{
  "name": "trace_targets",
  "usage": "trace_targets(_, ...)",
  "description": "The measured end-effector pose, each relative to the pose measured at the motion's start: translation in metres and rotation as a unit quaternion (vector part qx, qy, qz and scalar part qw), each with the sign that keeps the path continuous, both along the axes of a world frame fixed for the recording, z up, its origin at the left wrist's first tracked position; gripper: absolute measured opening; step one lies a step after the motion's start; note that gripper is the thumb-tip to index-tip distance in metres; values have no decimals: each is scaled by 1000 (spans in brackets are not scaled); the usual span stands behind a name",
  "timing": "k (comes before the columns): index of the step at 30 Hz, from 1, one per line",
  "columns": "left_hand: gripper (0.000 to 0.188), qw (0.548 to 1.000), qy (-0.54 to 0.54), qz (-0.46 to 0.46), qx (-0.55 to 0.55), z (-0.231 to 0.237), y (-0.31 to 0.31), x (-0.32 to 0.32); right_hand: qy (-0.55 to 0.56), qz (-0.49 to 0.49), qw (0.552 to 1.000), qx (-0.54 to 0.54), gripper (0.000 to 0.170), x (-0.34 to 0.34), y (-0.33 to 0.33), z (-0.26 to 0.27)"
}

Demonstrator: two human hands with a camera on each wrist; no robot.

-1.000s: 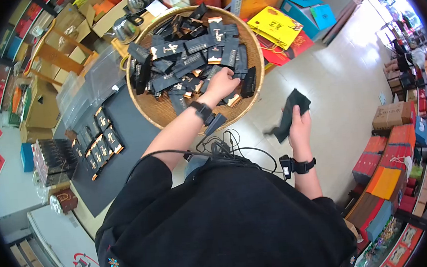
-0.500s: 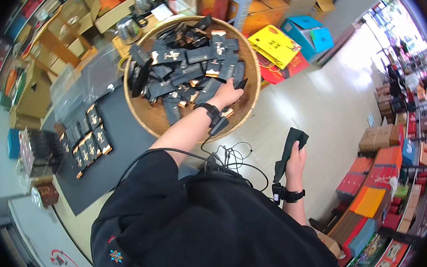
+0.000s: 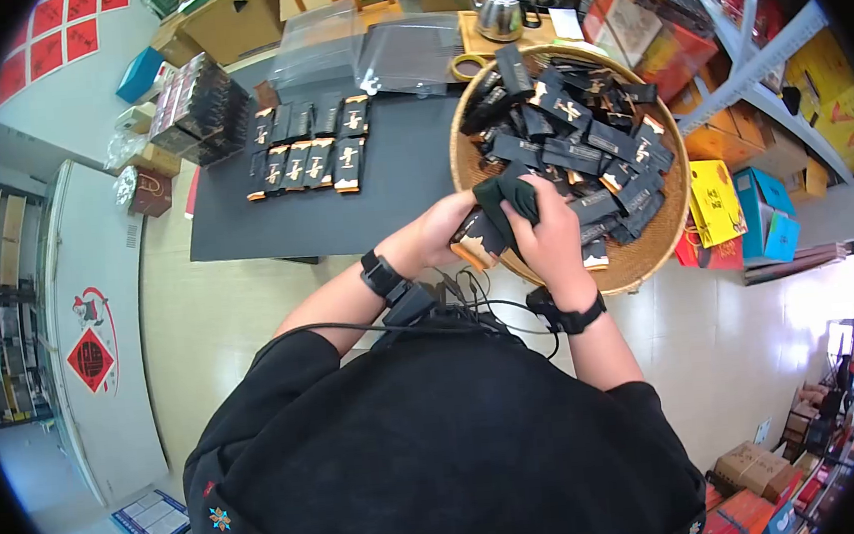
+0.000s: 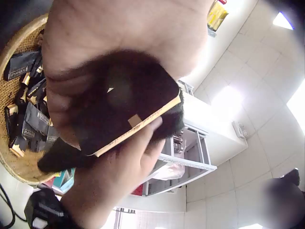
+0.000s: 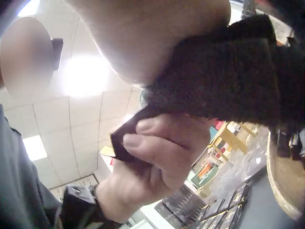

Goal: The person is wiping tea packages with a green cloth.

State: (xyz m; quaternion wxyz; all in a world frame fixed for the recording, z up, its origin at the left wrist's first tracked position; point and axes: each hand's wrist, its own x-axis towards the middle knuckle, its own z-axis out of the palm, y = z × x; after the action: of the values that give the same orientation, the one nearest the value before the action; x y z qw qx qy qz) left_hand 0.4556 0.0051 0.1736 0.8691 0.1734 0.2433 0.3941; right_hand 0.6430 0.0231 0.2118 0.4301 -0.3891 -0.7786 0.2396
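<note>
From where I stand, the person has both hands together in front of the near left side of a round wicker basket (image 3: 682, 172). The left hand (image 3: 444, 229) grasps a black packet (image 3: 482, 240) with an orange-and-cream end, and its fingers are curled round it, as the right wrist view shows. The right hand (image 3: 551, 235) clutches a dark cloth (image 3: 503, 201), thumb and fingers bent over it, and the cloth lies against the packet, covering part of it. The packet is tilted, its pale end pointing down toward the person. Inside the basket is a loose heap of similar packets (image 3: 593, 140), lying at all angles, some with gold markings showing. To the left, a dark mat (image 3: 392, 204) carries two rows of packets (image 3: 306, 154), set side by side. Beyond them are clear plastic cases (image 3: 410, 55), with a roll of tape (image 3: 469, 68) just beside the basket's rim. A stack of dark patterned boxes (image 3: 198, 109) stands to the left of the rows, and a metal kettle (image 3: 501, 15) sits on a wooden board behind the basket
</note>
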Motion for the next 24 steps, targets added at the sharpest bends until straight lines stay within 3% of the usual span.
trace_targets(2, 52, 995, 77, 59, 9, 8, -15, -20, -38, 13, 996, 78, 28, -28, 9, -8)
trace_targets(4, 62, 986, 135, 86, 34, 8, -19, -38, -27, -21, 999, 26, 25, -54, 9, -9)
trace_targets(7, 59, 981, 124, 137, 62, 19, -20, -62, -8, -35, 999, -11, 24, -95, 2, -7)
trace_targets(9, 57, 978, 64, 200, -7, 29, -15, -79, -21, -26, 999, -28, 25, -122, -10, -6)
trace_targets(11, 57, 986, 52, 157, 21, 20, -9, -118, -46, 33, 998, 12, 30, -145, -16, -4)
trace_targets(16, 58, 1000, -18, 3, 19, 12, -8, -192, -112, 43, 984, 130, 29, -202, -26, 16)
trace_targets(19, 56, 998, -64, 14, -11, 2, -13, -219, -119, 18, 983, 139, 26, -232, -27, 19)
trace_targets(20, 54, 996, -86, -22, 18, 4, -16, -232, -117, 3, 980, 161, 28, -240, -20, 17)
trace_targets(21, 53, 997, -34, -43, 48, -8, -15, -243, -100, -17, 982, 159, 29, -248, -12, 20)
trace_targets(24, 54, 998, -57, 5, -24, 8, -23, -259, -69, -70, 989, 113, 33, -276, 8, 18)
